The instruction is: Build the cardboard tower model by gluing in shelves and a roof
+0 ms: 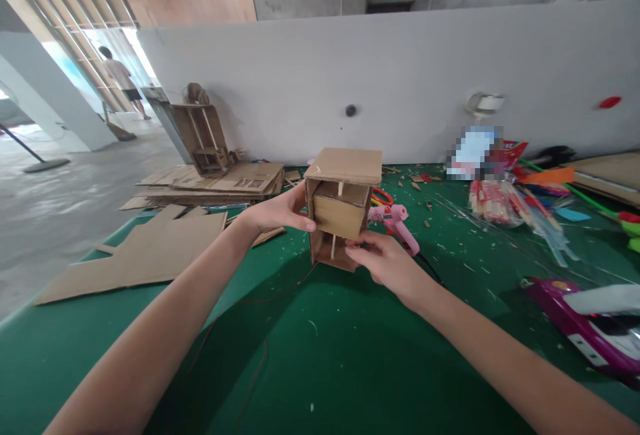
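Observation:
A small cardboard box model (341, 205) with a flat lid and thin wooden sticks inside is held up above the green table (320, 355). My left hand (280, 211) grips its left side, thumb across the front panel. My right hand (383, 261) holds its lower right corner, fingers pinched on the bottom edge. A thin red wire (260, 328) trails from the box down across the table.
A pink glue gun (397, 221) lies just behind the box. Flat cardboard sheets (145, 248) cover the left side, with a cardboard frame (203, 138) beyond. Sticks and coloured craft packs (520, 201) lie right; a purple device (585, 318) sits near right. A person (120, 78) walks far left.

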`<state>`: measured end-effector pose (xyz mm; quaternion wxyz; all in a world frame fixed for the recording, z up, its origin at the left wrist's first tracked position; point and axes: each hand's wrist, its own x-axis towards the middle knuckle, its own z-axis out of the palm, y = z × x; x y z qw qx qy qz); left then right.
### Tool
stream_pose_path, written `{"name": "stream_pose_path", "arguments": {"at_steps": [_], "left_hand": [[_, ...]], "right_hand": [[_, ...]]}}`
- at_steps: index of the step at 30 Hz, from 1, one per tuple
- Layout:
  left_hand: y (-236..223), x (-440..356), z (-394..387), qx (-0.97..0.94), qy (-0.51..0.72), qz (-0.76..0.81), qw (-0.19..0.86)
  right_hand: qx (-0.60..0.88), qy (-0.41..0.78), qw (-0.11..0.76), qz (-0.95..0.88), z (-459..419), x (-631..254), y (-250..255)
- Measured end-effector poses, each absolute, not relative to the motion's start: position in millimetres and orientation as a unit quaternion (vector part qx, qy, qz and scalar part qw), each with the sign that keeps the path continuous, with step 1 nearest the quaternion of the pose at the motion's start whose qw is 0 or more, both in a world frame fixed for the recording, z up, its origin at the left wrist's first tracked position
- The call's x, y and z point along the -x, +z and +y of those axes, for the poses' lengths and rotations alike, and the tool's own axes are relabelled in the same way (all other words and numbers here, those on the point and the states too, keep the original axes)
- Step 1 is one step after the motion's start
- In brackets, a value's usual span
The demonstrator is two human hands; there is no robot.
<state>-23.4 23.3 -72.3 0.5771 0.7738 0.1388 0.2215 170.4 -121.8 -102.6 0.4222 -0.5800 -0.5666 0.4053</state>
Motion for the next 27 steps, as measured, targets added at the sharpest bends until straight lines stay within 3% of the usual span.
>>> {"name": "stream_pose_path", "arguments": {"at_steps": [7, 11, 18, 27], "left_hand": [[-70.3, 24.3, 21.3, -0.766, 0.218, 0.136, 0.589], [-68.5, 25.4, 19.8, -0.760, 0.213, 0.139, 0.598], [-71.7, 26.1, 21.8, -0.756, 0.224, 0.131, 0.601], [-70.9, 25.0, 19.8, -0.758, 0.229, 0.125, 0.599]], "right_hand": [[0.541, 0.515, 0.467, -0.473, -129.2, -180.5, -104.9], [0.549, 0.502, 0.461, -0.483, -131.5, -187.6, -106.7], [0.584, 0.360, 0.443, -0.577, -142.3, -204.9, -103.1], [0.528, 0.440, 0.535, -0.490, -169.5, -226.1, -105.5]]}}
